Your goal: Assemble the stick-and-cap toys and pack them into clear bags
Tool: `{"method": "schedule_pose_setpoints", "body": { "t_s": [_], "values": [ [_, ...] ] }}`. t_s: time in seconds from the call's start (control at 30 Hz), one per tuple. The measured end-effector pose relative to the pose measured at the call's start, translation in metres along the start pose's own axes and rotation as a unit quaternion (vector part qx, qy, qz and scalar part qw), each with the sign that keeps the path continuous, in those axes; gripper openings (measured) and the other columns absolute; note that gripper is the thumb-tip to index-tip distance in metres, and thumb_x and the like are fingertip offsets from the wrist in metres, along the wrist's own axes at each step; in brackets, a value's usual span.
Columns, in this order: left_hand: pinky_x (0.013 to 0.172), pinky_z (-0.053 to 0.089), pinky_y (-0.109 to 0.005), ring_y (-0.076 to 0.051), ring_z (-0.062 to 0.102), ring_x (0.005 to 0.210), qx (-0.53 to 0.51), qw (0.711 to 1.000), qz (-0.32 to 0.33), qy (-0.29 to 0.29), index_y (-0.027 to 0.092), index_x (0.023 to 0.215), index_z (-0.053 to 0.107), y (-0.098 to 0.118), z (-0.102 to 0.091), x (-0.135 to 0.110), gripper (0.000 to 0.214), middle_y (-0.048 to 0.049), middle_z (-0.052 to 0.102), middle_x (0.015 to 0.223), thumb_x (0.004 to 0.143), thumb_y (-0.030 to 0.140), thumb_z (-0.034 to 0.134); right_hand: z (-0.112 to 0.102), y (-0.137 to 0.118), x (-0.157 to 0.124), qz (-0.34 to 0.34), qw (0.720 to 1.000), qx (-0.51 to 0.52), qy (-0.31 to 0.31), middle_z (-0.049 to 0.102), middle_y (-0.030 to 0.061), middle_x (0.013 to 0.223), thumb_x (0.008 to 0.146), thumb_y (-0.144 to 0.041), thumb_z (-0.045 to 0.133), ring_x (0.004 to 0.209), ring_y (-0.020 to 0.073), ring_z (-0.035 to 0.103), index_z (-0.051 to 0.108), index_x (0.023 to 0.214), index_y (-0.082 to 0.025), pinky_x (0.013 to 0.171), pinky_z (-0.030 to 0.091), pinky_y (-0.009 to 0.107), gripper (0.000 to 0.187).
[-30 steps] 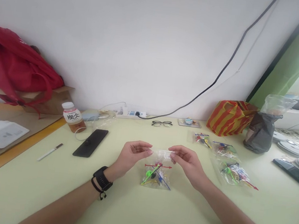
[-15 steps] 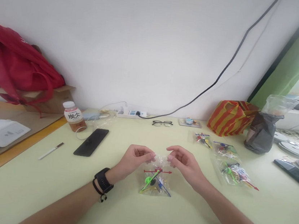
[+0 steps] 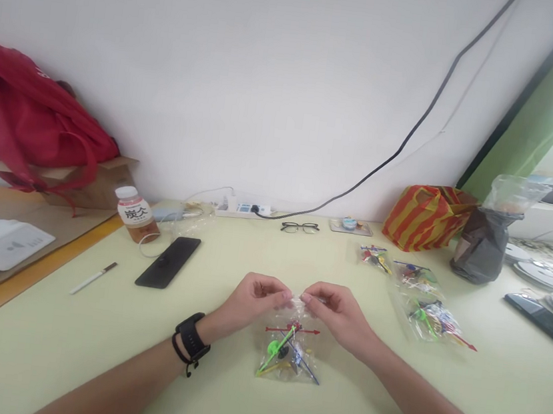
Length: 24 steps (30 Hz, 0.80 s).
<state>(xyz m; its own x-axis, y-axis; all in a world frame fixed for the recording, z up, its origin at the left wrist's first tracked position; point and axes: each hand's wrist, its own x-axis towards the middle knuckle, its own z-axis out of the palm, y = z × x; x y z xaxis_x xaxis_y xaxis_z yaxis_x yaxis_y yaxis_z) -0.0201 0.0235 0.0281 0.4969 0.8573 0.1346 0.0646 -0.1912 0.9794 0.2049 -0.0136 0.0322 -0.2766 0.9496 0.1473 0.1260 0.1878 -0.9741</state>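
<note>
A small clear plastic bag (image 3: pixel 289 349) holding coloured plastic picks lies on the pale green table (image 3: pixel 232 403) in front of me. My left hand (image 3: pixel 258 299), with a black watch on its wrist, pinches the bag's top edge from the left. My right hand (image 3: pixel 337 312) pinches the same top edge from the right. The fingertips of both hands nearly meet above the bag.
Three more filled clear bags (image 3: pixel 421 299) lie to the right. A black phone (image 3: pixel 167 261), a white pen (image 3: pixel 93 278) and a drink bottle (image 3: pixel 134 215) sit to the left. Glasses (image 3: pixel 299 227), a power strip (image 3: pixel 243 210), a striped bag (image 3: pixel 426 215) and a red backpack (image 3: pixel 25 122) line the back.
Both hands have come closer together along the bag's top edge and moved slightly nearer to me. The bag has slid a little toward me with them.
</note>
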Motion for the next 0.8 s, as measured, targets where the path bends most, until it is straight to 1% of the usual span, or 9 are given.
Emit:
{"method": "schedule_pose_setpoints", "body": {
  "t_s": [0.07,0.17,0.27,0.4,0.5,0.57,0.73,0.8],
  "values": [
    [0.070,0.053,-0.026,-0.017,0.068,0.073,0.002,1.000,0.001,0.000,0.014,0.085,0.082,0.000,0.002,0.000,0.030,-0.0080,0.079,0.081,0.088,0.043,0.080,0.002,0.000,0.000,-0.002,1.000,0.002,-0.010,0.069,0.0038,0.081,0.093,-0.049,0.069,0.075,0.0178,0.057,0.075,0.087,-0.018,0.069,0.044,0.030,0.033],
    [0.071,0.054,-0.026,-0.017,0.070,0.074,0.005,1.000,-0.001,-0.004,0.013,0.086,0.082,0.002,0.004,-0.001,0.029,-0.0084,0.080,0.083,0.089,0.042,0.079,0.004,-0.001,0.001,0.002,1.000,0.010,-0.027,0.073,0.0048,0.083,0.092,-0.051,0.071,0.078,0.0188,0.060,0.077,0.087,-0.018,0.071,0.046,0.030,0.034],
    [0.074,0.055,-0.027,-0.019,0.072,0.078,0.004,1.000,-0.011,-0.019,0.013,0.088,0.083,0.003,0.003,-0.002,0.029,-0.0095,0.081,0.086,0.090,0.042,0.078,0.004,0.001,0.002,0.002,1.000,0.004,-0.026,0.073,0.0045,0.081,0.091,-0.051,0.073,0.075,0.0180,0.060,0.077,0.083,-0.018,0.070,0.046,0.030,0.034],
    [0.075,0.055,-0.027,-0.019,0.072,0.078,0.038,0.998,-0.022,-0.038,0.014,0.086,0.083,0.001,-0.008,0.001,0.029,-0.0095,0.081,0.085,0.090,0.042,0.077,-0.003,0.007,0.003,0.009,1.000,-0.001,-0.023,0.071,0.0036,0.076,0.089,-0.046,0.075,0.072,0.0168,0.058,0.076,0.080,-0.017,0.068,0.045,0.030,0.031],
    [0.071,0.053,-0.025,-0.017,0.071,0.073,0.051,0.998,-0.032,-0.032,0.014,0.082,0.083,-0.004,-0.018,0.005,0.028,-0.0089,0.081,0.081,0.088,0.042,0.080,-0.010,0.012,0.004,0.021,1.000,0.007,-0.020,0.070,0.0031,0.074,0.087,-0.044,0.078,0.070,0.0164,0.057,0.075,0.079,-0.017,0.067,0.044,0.030,0.029],
    [0.071,0.052,-0.024,-0.017,0.071,0.072,0.042,0.998,-0.037,-0.029,0.014,0.082,0.083,-0.006,-0.023,0.008,0.028,-0.0087,0.081,0.080,0.087,0.042,0.081,-0.014,0.014,0.006,0.026,0.999,0.019,-0.017,0.070,0.0032,0.074,0.084,-0.044,0.081,0.071,0.0167,0.058,0.076,0.079,-0.017,0.067,0.045,0.031,0.028],
    [0.072,0.053,-0.024,-0.017,0.072,0.074,0.042,0.998,-0.038,-0.040,0.015,0.085,0.084,-0.003,-0.026,0.008,0.027,-0.0093,0.082,0.083,0.088,0.042,0.081,-0.023,0.013,0.009,0.042,0.998,0.040,-0.007,0.073,0.0054,0.075,0.077,-0.045,0.087,0.073,0.0187,0.061,0.077,0.077,-0.017,0.070,0.047,0.032,0.030],
    [0.074,0.054,-0.025,-0.017,0.072,0.075,0.042,0.998,-0.034,-0.040,0.015,0.086,0.084,-0.001,-0.024,0.007,0.027,-0.0094,0.082,0.084,0.088,0.041,0.080,-0.026,0.010,0.010,0.042,0.998,0.039,0.001,0.072,0.0049,0.076,0.077,-0.046,0.087,0.073,0.0184,0.061,0.077,0.078,-0.017,0.070,0.048,0.032,0.030]
  ]
}}
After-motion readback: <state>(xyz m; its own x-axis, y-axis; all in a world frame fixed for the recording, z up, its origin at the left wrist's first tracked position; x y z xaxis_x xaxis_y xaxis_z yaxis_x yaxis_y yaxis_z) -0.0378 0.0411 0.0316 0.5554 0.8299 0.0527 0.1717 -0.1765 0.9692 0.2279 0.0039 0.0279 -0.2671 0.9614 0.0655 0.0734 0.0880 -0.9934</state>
